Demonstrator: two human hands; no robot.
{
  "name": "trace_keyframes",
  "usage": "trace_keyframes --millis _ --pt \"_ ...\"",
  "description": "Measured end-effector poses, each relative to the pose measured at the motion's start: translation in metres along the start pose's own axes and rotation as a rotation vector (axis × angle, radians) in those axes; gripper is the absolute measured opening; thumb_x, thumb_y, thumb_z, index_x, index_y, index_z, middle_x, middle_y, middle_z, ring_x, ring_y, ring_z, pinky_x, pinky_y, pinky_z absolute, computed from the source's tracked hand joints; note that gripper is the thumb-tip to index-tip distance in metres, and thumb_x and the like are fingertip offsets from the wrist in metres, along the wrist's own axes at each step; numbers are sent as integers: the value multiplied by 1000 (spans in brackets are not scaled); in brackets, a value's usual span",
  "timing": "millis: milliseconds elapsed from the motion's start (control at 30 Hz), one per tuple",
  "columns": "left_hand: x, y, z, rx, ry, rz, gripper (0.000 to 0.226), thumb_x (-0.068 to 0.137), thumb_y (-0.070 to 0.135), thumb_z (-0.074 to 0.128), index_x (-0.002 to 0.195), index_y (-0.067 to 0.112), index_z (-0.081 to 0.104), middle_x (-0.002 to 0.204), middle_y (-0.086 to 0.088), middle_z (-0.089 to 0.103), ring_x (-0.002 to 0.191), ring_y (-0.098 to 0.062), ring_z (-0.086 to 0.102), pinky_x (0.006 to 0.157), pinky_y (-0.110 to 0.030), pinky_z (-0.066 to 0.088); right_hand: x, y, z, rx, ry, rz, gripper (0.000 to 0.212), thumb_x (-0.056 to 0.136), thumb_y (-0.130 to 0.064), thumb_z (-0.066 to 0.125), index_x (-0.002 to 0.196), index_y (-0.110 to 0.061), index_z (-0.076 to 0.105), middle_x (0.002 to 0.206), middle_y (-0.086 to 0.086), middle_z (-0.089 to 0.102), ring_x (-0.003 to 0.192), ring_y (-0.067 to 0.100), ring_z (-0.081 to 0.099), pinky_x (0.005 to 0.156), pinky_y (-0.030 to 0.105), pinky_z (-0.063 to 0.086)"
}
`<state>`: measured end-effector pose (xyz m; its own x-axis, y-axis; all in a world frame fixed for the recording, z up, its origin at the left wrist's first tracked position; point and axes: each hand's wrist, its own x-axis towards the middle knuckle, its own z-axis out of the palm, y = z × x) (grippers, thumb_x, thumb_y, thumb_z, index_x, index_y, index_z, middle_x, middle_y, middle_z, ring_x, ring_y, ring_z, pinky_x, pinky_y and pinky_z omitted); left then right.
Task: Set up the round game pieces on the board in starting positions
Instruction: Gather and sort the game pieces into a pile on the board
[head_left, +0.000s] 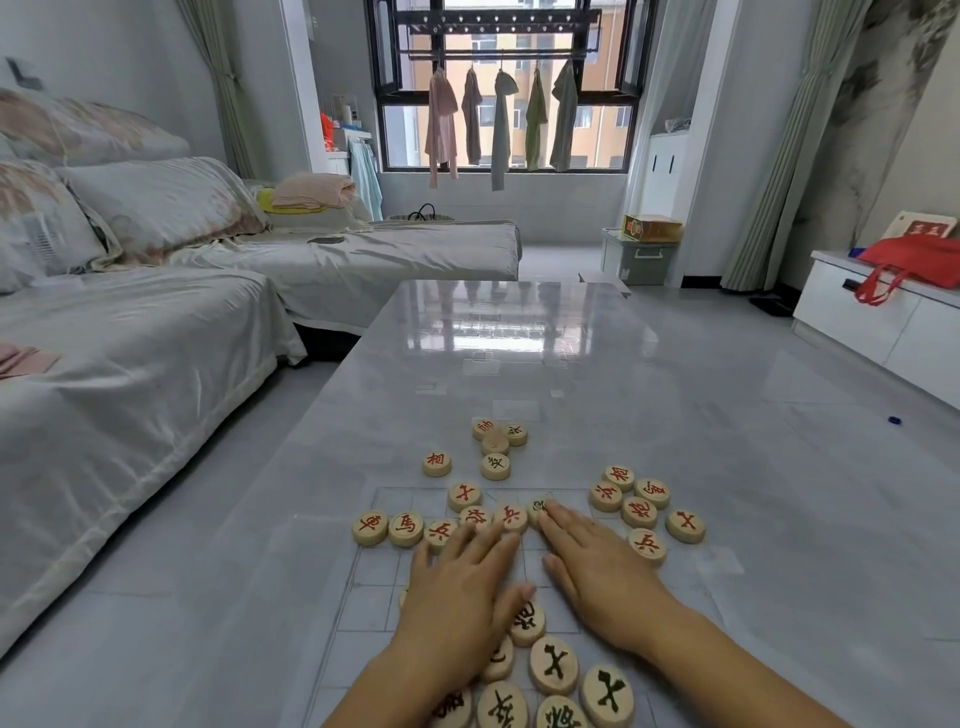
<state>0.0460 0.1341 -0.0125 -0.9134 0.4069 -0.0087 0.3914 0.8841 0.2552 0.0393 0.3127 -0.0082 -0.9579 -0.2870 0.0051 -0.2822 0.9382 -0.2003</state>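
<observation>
1. Left hand (460, 587): lies flat and released, palm down, fingers straight, gripping nothing; touches with its fingertips a row of round pale wooden pieces with red characters (405, 529) at its 12 o'clock.
2. Right hand (605, 577): lies flat and released as well, fingers straight; reaches with its fingertips a round pale wooden piece with a dark character (538, 506) at its 11 o'clock.
3. Thin clear grid-lined board (374, 603): lies on a glossy grey table (519, 353), under both hands.
4. Round pale wooden pieces with black characters (554, 665): sit bunched at the board's 6 o'clock, partly beneath the left wrist.
5. Loose cluster of red-character pieces (639, 512): sits at 2 o'clock from the right hand.
6. Small far cluster of pieces (494, 444): sits at the board's 12 o'clock, past its far edge.
7. Pale-covered sofa (156, 322): stands at the table's 9 o'clock.
8. Dark-framed window with hung clothes (498, 124): stands at 12 o'clock.
9. Red bag (914, 260): lies at 2 o'clock.
</observation>
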Motion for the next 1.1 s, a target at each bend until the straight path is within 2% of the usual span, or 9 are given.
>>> trace_keyframes --millis 133,233,433,533,633,733,800,900,1100 --pt "17 0 -1 10 -90 -2 54 95 54 17 146 39 7 156 19 -2 145 -11 -12 111 -63 -10 -16 -4 3 -44 -13 -40 54 99 -39 19 147 -23 -1 158 -4 -6 144 8 -5 115 23 -4" --pt "33 -8 -7 18 -129 -12 55 94 57 15 145 37 12 157 17 2 145 -12 -8 109 -64 -9 -23 -5 5 -24 -5 -79 53 99 -40 18 148 -26 1 157 -8 -5 144 5 -5 114 21 -8" --pt "61 -29 -16 61 -88 -125 56 93 58 18 144 36 18 157 13 5 146 -16 -2 108 -66 -4 -39 -3 4 248 66 -124 45 99 -37 26 143 -35 24 145 -30 12 136 -13 9 108 3 1" --pt "83 -21 -14 65 -6 -71 53 96 49 21 145 29 18 159 2 6 146 -18 0 114 -55 -2 -42 -4 2 399 120 -99 42 98 -33 32 139 -36 28 142 -33 17 129 -23 11 106 -1 8" --pt "101 -8 -17 48 -68 -41 56 98 43 22 147 16 15 159 -4 5 146 -18 1 117 -46 -6 -41 -3 4 376 136 -102 43 98 -33 32 141 -34 28 141 -33 16 129 -22 11 106 -1 8" --pt "98 0 -21 100 -54 38 50 99 39 20 142 14 29 155 -5 22 144 -16 15 117 -44 -7 -37 1 7 381 152 -33 44 98 -35 30 141 -33 25 140 -31 15 127 -20 10 100 -5 2" --pt "78 0 -21 57 -33 154 45 100 38 20 135 20 41 150 0 34 141 -9 24 116 -42 -10 -34 2 7 440 159 19 44 98 -37 29 141 -34 25 144 -28 17 126 -18 11 102 -1 4" --pt "40 -5 -19 1 -24 259 46 99 41 19 134 26 44 147 7 41 138 2 24 118 -38 -13 -15 4 5 438 142 64 47 98 -40 26 144 -29 23 152 -16 18 136 -6 14 111 14 9" --pt "5 -10 -11 -162 -23 235 45 99 41 24 142 31 32 154 16 22 140 7 11 114 -17 -2 90 7 -13 272 83 90 51 100 -37 22 147 -18 17 158 -1 10 144 12 9 116 28 8"
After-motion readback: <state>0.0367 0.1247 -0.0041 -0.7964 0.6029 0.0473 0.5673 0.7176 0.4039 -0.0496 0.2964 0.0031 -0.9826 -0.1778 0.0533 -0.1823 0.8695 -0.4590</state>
